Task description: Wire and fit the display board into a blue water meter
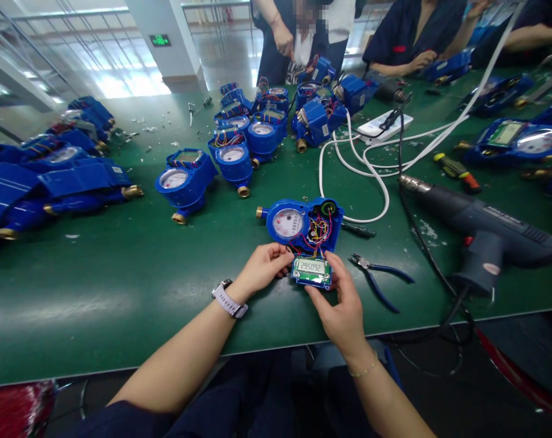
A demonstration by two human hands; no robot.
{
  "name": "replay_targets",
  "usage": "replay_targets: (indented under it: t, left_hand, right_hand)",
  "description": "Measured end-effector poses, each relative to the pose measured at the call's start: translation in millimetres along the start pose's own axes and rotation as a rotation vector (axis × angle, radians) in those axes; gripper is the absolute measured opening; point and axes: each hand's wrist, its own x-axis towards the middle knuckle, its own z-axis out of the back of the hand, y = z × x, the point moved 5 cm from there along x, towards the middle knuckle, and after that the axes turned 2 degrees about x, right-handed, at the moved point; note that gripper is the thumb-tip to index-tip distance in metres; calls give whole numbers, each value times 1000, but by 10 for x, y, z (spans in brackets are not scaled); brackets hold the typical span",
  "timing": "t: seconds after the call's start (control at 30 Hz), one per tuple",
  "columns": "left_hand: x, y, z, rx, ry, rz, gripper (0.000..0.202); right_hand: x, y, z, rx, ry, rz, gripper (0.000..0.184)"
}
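An LCD circuit board (310, 267) in a blue frame, its screen showing digits, is gripped at its right side by my right hand (342, 304). My left hand (264, 267) has its thumb and fingers closed at the board's upper left corner, by the wires; what lies between those fingertips is partly hidden. Just beyond sits an opened blue water meter (288, 224) with a round dial and a brass fitting. Red, yellow and black wires (318, 231) run from its housing to the board.
Diagonal cutters (371, 274) lie right of my right hand. Farther right are a heat gun (485, 225), a screwdriver (458, 172) and a white power strip (385, 126) with cables. Several blue meters (187, 176) stand beyond and left. Co-workers sit or stand across the green table (97, 292).
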Motion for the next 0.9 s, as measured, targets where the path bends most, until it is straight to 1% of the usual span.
replay_targets:
  t: [0.13,0.4,0.5,0.6,0.67,0.8,0.9]
  left_hand:
    - [6,0,3,35,-3,-20,32]
    - [-7,-19,-6,39,1,-24,34]
    - [-15,-31,-19,29,-7,-22,38]
    - [-28,-41,-18,-3,-25,-3,48]
    - [-36,-38,-13,-100,-14,23,56]
    - [-58,-26,-36,-401,107,85,68]
    - [-82,-40,-41,-476,138,92,71]
  right_hand:
    - [4,40,10,-27,1,23,56]
    - [5,20,-7,-31,-4,23,56]
    - [1,-6,0,-24,-5,-8,56]
    - [-6,-44,9,-11,-8,-42,57]
    - [-8,-69,14,8,-20,-56,56]
    - [-9,-120,22,67,-61,-98,56]
    - [-17,-145,20,101,-69,-128,56]
